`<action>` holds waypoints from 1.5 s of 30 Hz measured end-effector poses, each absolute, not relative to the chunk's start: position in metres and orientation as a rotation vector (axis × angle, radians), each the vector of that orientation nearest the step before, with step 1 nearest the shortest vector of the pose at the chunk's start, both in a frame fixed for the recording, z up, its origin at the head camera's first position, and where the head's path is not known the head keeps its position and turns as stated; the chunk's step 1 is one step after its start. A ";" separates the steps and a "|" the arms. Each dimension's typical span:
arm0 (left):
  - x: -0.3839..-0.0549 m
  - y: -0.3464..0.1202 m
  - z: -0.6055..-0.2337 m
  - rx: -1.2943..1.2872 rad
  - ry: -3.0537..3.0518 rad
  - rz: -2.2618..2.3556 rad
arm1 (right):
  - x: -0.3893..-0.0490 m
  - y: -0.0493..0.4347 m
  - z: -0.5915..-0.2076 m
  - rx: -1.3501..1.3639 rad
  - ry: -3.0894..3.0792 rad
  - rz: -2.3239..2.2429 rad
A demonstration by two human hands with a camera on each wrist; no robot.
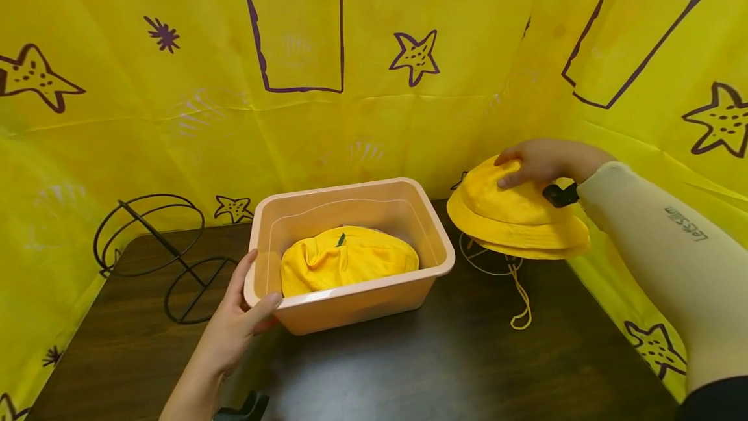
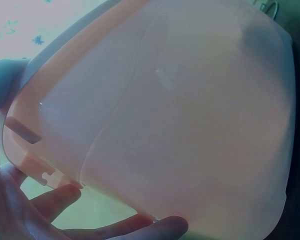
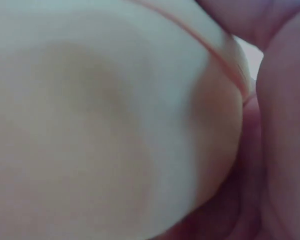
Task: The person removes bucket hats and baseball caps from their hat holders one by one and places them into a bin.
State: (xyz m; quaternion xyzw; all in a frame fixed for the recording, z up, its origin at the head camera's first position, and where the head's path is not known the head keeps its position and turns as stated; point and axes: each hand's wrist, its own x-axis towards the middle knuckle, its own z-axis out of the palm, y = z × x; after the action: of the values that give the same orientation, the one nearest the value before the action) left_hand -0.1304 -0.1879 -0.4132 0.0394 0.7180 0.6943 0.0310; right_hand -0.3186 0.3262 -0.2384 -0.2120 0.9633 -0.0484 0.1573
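My left hand [image 1: 236, 320] grips the left front corner of a peach plastic bin [image 1: 356, 307], thumb on the rim; the left wrist view shows fingers [image 2: 160, 231] under the rim against the outer wall. Inside the bin lies a crumpled yellow cloth item [image 1: 350, 258] with a small green mark, probably another hat. To the right, my right hand [image 1: 540, 160] pinches the crown of a yellow brimmed hat [image 1: 497, 203]. A thin yellow cord [image 1: 522, 301] hangs beneath it. The right wrist view shows only blurred pale fabric [image 3: 90, 140] close to the palm.
Below the hat's brim shows a wire stand's base ring [image 1: 487, 271]; whether they touch is hidden. A black wire stand [image 1: 193, 271] is at the left of the dark wooden table [image 1: 374, 375]. Yellow patterned sheeting [image 1: 374, 128] encloses the back and sides.
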 end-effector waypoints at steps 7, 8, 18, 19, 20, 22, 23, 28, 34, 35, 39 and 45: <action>-0.130 -0.188 -0.414 0.134 2.200 2.143 | -0.316 0.331 -0.243 -0.668 2.823 -0.165; -0.130 -0.188 -0.414 0.135 2.201 2.143 | -0.315 0.333 -0.244 -0.678 2.838 -0.171; -0.129 -0.186 -0.415 0.115 2.211 2.134 | -0.305 0.362 -0.240 -0.430 2.950 -0.497; -0.128 -0.186 -0.415 0.112 2.212 2.132 | -0.303 0.367 -0.237 -0.397 2.955 -0.534; -0.128 -0.186 -0.415 0.111 2.213 2.130 | -0.301 0.372 -0.234 -0.364 2.964 -0.562; -0.128 -0.186 -0.415 0.106 2.217 2.125 | -0.298 0.381 -0.226 -0.305 2.987 -0.607; -0.128 -0.186 -0.415 0.103 2.221 2.121 | -0.295 0.386 -0.222 -0.281 3.001 -0.617; -0.128 -0.186 -0.414 0.104 2.227 2.117 | -0.285 0.411 -0.211 -0.144 3.057 -0.680; -0.129 -0.188 -0.412 0.113 2.235 2.102 | -0.273 0.416 -0.202 -0.078 3.061 -0.682; -0.129 -0.188 -0.412 0.105 2.246 2.093 | -0.272 0.413 -0.201 -0.084 3.070 -0.674; -0.129 -0.189 -0.411 0.073 2.283 2.060 | -0.278 0.397 -0.191 -0.172 3.108 -0.585; -0.130 -0.189 -0.412 0.099 2.263 2.073 | -0.299 0.367 -0.180 -0.298 3.104 -0.522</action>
State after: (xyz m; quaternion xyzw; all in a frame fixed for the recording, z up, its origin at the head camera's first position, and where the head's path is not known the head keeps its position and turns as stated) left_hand -0.1303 -0.1888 -0.4118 0.0321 0.7365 0.6747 0.0352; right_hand -0.2992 0.3673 -0.1800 -0.0941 0.9817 -0.1651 -0.0102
